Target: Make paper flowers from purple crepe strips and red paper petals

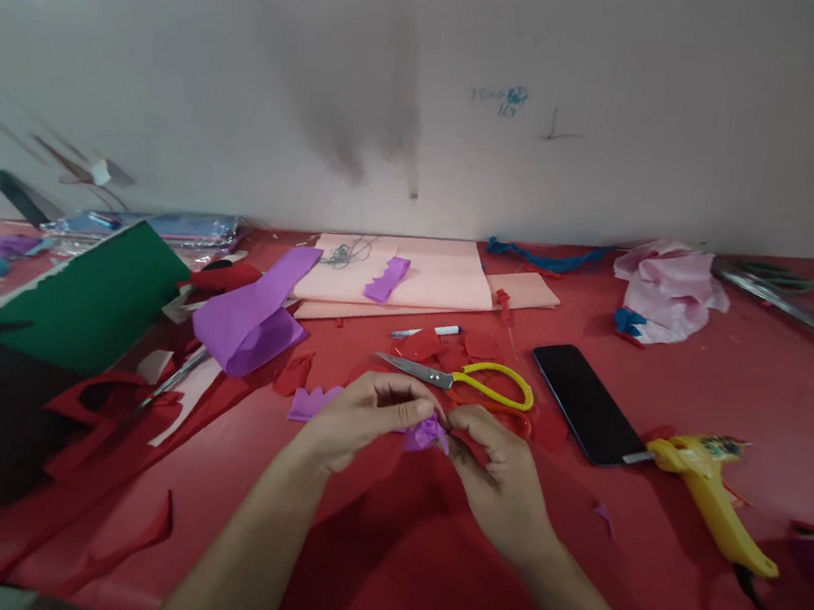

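Note:
My left hand (381, 412) pinches a small rolled purple paper flower (426, 434) between thumb and fingers, just above the red table. On its other side my right hand (495, 464) closes its fingers at the flower's edge. A scalloped purple strip (313, 403) shows to the left, partly behind my left hand; whether it joins the flower is hidden. Beyond both hands lie scissors (491, 384) with yellow handles, their blades pointing left.
To the right are a black phone (586, 401) and a yellow glue gun (713, 500) with its cord. Peach sheets (427, 272) lie at the back, below a white partition (436, 97). A folded purple sheet (245, 323) and green board (106, 293) stand left, among red scraps.

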The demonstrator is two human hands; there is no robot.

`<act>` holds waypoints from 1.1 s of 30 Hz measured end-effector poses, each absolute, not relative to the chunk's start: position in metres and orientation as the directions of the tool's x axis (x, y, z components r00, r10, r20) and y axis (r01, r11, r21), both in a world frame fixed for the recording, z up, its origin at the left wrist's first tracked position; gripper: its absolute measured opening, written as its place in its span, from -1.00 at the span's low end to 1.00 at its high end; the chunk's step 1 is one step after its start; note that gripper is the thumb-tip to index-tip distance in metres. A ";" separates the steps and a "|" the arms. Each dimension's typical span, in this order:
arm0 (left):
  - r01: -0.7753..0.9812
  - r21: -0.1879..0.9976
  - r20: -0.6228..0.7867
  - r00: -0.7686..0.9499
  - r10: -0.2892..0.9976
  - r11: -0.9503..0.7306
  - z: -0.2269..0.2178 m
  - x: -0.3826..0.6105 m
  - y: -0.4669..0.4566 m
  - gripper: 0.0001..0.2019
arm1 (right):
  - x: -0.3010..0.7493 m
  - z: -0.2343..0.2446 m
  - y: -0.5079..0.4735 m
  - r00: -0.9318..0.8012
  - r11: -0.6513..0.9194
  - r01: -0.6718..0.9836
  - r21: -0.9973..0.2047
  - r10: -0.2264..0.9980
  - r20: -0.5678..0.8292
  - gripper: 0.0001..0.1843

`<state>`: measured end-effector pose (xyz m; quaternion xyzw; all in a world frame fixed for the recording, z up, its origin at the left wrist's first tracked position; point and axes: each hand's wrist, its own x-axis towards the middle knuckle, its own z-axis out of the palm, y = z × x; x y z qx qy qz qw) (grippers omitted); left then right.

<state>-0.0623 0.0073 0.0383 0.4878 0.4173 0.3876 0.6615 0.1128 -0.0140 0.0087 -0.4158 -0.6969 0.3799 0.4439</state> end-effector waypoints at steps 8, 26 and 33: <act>-0.088 0.965 -0.199 0.368 0.908 0.247 0.039 -0.060 0.007 -0.79 | 0.112 0.008 -0.016 -0.289 0.442 0.248 -0.862 0.883 0.370 -0.88; 0.049 0.999 -0.033 0.256 0.966 0.021 0.044 -0.060 0.002 -0.89 | 0.114 0.003 -0.013 -0.082 0.381 0.290 -0.878 0.924 0.374 -0.93; 0.300 0.877 0.332 0.186 0.925 -0.375 0.049 -0.059 -0.001 -0.83 | 0.115 0.005 -0.012 -0.055 0.367 0.265 -0.892 0.929 0.366 -0.95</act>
